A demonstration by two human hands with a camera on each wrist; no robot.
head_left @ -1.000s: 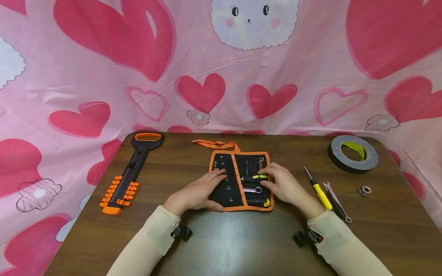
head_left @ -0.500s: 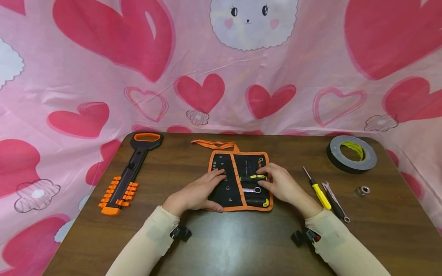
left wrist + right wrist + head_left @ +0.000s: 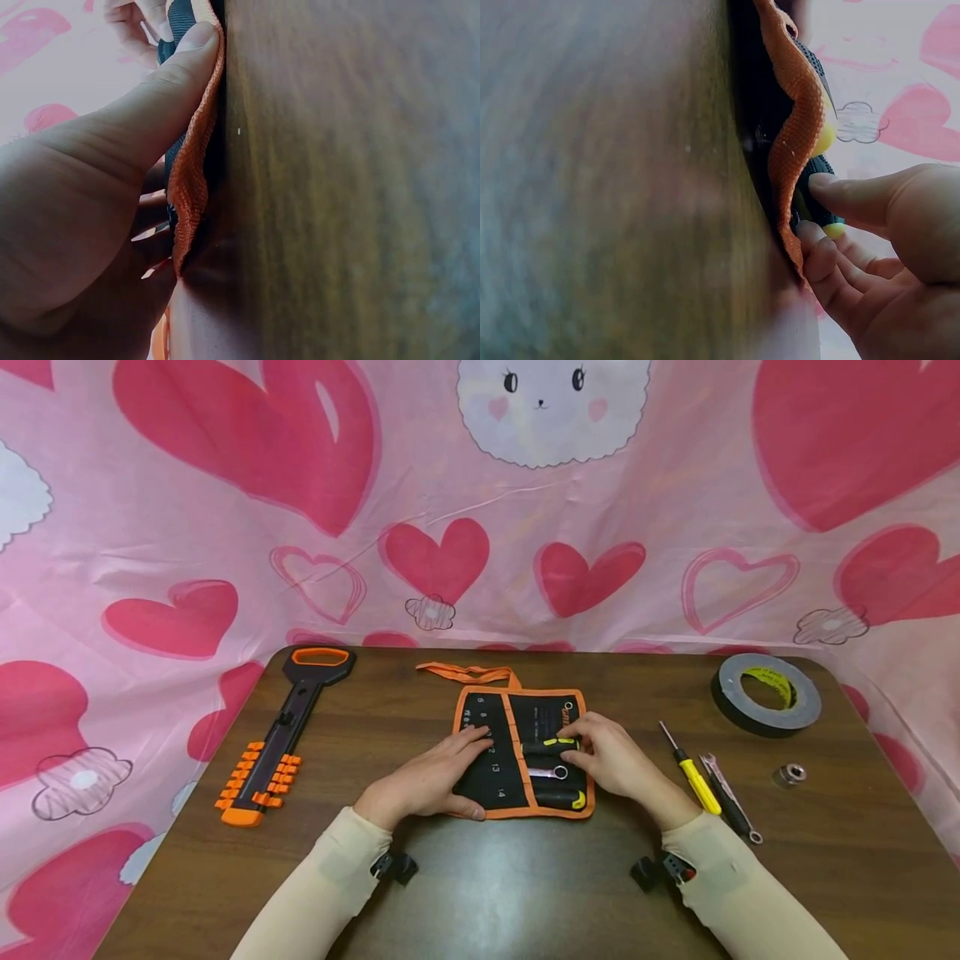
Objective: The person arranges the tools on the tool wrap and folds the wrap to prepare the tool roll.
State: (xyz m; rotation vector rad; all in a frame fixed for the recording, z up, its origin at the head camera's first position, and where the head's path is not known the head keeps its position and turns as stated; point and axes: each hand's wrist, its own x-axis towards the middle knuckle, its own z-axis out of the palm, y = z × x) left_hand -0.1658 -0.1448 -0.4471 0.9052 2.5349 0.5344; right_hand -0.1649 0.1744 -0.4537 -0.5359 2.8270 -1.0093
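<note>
A black tool pouch (image 3: 483, 781) with orange edging lies unfolded, numbered pockets on its left half. My left hand (image 3: 423, 777) rests on those pockets with fingers stretched out; in the left wrist view its thumb (image 3: 191, 56) lies along the orange border. With thumb and fingertips, my right hand (image 3: 618, 760) pinches the black-and-yellow handle of a screwdriver (image 3: 551, 747), whose shaft is hidden in a pocket. Below it a wrench (image 3: 551, 773) pokes out, ring end to the right. A thicker black handle with a yellow end (image 3: 558, 798) sits in the lowest pocket.
Right of the pouch lie a yellow screwdriver (image 3: 699, 785), a wrench (image 3: 717, 772) beside a black handle (image 3: 731, 806), a metal socket (image 3: 792, 774) and a tape roll (image 3: 802, 702). A black-orange tool holder (image 3: 281, 743) lies left. An orange strap (image 3: 468, 674) extends behind the pouch.
The screwdriver in my right hand has slid left into its pocket; the bit of shaft seen earlier is now hidden. My left hand has stayed in place.
</note>
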